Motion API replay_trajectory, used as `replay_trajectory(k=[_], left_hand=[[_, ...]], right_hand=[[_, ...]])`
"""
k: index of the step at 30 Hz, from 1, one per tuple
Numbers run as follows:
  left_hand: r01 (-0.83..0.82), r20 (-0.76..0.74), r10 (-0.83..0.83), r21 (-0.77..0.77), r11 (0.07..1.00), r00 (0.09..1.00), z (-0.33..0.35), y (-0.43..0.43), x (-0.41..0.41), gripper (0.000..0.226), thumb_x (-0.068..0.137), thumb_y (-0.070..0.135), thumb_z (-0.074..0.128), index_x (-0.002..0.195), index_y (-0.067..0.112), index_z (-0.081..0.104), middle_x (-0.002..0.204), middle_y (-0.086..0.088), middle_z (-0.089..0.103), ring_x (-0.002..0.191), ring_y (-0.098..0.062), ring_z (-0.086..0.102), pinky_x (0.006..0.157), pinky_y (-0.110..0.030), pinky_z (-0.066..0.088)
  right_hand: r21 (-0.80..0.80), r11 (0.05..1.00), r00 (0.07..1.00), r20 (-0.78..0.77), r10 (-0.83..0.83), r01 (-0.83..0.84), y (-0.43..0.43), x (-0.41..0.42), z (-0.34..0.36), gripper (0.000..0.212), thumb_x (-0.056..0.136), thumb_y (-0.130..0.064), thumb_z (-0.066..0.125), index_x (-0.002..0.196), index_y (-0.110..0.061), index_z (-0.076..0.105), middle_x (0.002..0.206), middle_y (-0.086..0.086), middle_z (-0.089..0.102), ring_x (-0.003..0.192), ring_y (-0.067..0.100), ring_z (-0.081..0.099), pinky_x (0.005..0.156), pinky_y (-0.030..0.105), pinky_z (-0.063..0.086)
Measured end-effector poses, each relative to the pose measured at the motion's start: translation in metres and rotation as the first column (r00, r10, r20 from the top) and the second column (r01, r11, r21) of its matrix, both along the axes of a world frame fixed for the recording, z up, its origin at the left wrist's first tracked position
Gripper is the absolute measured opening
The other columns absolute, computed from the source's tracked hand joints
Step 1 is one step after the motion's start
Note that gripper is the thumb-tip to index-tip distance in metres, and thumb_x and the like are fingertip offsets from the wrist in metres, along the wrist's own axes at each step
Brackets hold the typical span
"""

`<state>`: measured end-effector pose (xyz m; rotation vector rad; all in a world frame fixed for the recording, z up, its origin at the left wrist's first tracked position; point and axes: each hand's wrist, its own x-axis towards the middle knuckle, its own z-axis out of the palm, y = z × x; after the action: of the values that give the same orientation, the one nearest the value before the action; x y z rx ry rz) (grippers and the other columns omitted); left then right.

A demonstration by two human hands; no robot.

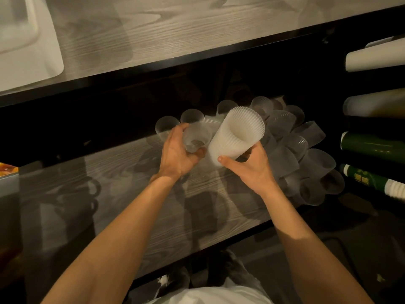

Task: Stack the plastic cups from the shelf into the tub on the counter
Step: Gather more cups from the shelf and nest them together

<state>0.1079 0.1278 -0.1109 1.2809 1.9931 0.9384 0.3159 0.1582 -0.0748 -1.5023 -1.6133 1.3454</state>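
Currently over lower grey wood-grain shelf [122,194], both arms reaching in. Left hand [177,154] wrapped around single frosted translucent plastic cup [196,137], mouth up, thumb side toward camera. Right hand [252,165] gripping tall nested stack of white ribbed plastic cups [236,137], held near base, tilted with open mouth up and toward camera. Single cup just beside stack, left of it; contact between them unclear. Loose pile of translucent cups [302,154] lying on sides at right end of shelf, behind and right of right hand, some overlapping. Few more upright translucent cups [167,126] behind left hand, at back of shelf. White plastic tub [32,51] on upper grey wood-grain counter [175,34], far top left, only corner visible, well apart from both hands. Rolled white tubes [374,58] and dark green rolls [372,148] racked at right edge. Orange item [7,168] at far left edge, unidentifiable.
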Motion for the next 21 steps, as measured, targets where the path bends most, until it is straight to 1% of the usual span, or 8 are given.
replay_trajectory(k=[3, 6, 9, 11, 13, 15, 17, 21], left_hand=[[0.010, -0.005, -0.010, -0.034, 0.999, 1.000, -0.003, -0.002, 0.000, 0.082, 0.074, 0.033, 0.090, 0.142, 0.018, 0.047, 0.133, 0.004, 0.053, 0.123, -0.019, 0.055, 0.102, -0.041, 0.052], [-0.005, 0.062, 0.007, -0.040, 0.999, 0.998, -0.006, -0.003, -0.001, 0.083, 0.066, 0.045, 0.088, 0.137, 0.028, 0.049, 0.132, 0.008, 0.052, 0.125, -0.019, 0.056, 0.106, -0.042, 0.051], [0.010, 0.003, -0.010, -0.058, 0.998, 1.000, -0.012, -0.001, -0.002, 0.080, 0.074, 0.034, 0.089, 0.142, 0.021, 0.050, 0.140, -0.003, 0.057, 0.128, -0.023, 0.056, 0.108, -0.032, 0.045], [-0.005, 0.023, 0.005, -0.029, 1.000, 1.000, -0.012, -0.001, -0.001, 0.078, 0.072, 0.034, 0.091, 0.139, 0.021, 0.053, 0.135, 0.004, 0.058, 0.122, -0.016, 0.058, 0.106, -0.037, 0.050], [-0.027, 0.052, 0.027, -0.003, 1.000, 0.998, -0.011, -0.003, -0.001, 0.077, 0.070, 0.033, 0.093, 0.136, 0.023, 0.054, 0.128, 0.013, 0.056, 0.117, -0.010, 0.056, 0.103, -0.038, 0.053], [-0.030, 0.073, 0.029, 0.011, 0.999, 0.997, -0.012, -0.004, 0.000, 0.079, 0.069, 0.033, 0.093, 0.137, 0.024, 0.052, 0.129, 0.011, 0.057, 0.120, -0.013, 0.058, 0.103, -0.042, 0.054], [-0.032, 0.075, 0.033, -0.012, 0.999, 0.997, -0.015, -0.003, -0.001, 0.082, 0.070, 0.032, 0.092, 0.140, 0.024, 0.050, 0.136, 0.003, 0.059, 0.124, -0.020, 0.059, 0.105, -0.045, 0.053], [-0.030, 0.085, 0.034, -0.046, 0.999, 0.996, -0.018, -0.002, -0.001, 0.086, 0.072, 0.026, 0.093, 0.145, 0.022, 0.047, 0.140, -0.002, 0.059, 0.127, -0.023, 0.058, 0.105, -0.046, 0.052]], right_hand=[[0.011, 1.000, 1.000, -0.008, 0.005, -0.005, 0.001, 0.000, 0.004, 0.080, 0.069, -0.030, 0.094, 0.136, -0.028, 0.052, 0.130, -0.017, 0.059, 0.124, 0.005, 0.056, 0.105, 0.043, 0.053], [0.033, 0.999, 1.000, -0.026, 0.010, -0.010, 0.001, 0.000, 0.009, 0.083, 0.067, -0.034, 0.093, 0.138, -0.028, 0.052, 0.132, -0.015, 0.060, 0.126, 0.006, 0.056, 0.105, 0.044, 0.053], [0.062, 0.997, 0.999, -0.028, 0.047, -0.045, 0.003, 0.001, 0.016, 0.082, 0.069, -0.029, 0.094, 0.140, -0.025, 0.052, 0.134, -0.011, 0.060, 0.128, 0.007, 0.056, 0.105, 0.043, 0.053], [0.075, 0.995, 0.997, -0.022, 0.074, -0.072, 0.006, 0.003, 0.024, 0.081, 0.071, -0.024, 0.094, 0.140, -0.023, 0.052, 0.134, -0.010, 0.060, 0.127, 0.007, 0.057, 0.104, 0.038, 0.053], [0.074, 0.993, 0.995, -0.028, 0.099, -0.097, 0.009, 0.004, 0.032, 0.076, 0.072, -0.018, 0.094, 0.137, -0.020, 0.053, 0.131, -0.009, 0.062, 0.121, 0.001, 0.059, 0.096, 0.024, 0.054], [0.089, 0.990, 0.993, -0.037, 0.117, -0.113, 0.012, 0.008, 0.040, 0.072, 0.074, -0.013, 0.092, 0.134, -0.017, 0.054, 0.128, -0.007, 0.064, 0.114, -0.003, 0.061, 0.085, 0.014, 0.053], [0.109, 0.989, 0.993, -0.052, 0.109, -0.103, 0.016, 0.005, 0.047, 0.071, 0.074, -0.017, 0.093, 0.134, -0.013, 0.055, 0.127, -0.003, 0.065, 0.114, 0.001, 0.063, 0.085, 0.016, 0.054], [0.135, 0.988, 0.995, -0.067, 0.080, -0.071, 0.019, -0.009, 0.054, 0.076, 0.070, -0.039, 0.091, 0.133, -0.017, 0.056, 0.130, -0.002, 0.065, 0.121, 0.010, 0.062, 0.094, 0.027, 0.056]])
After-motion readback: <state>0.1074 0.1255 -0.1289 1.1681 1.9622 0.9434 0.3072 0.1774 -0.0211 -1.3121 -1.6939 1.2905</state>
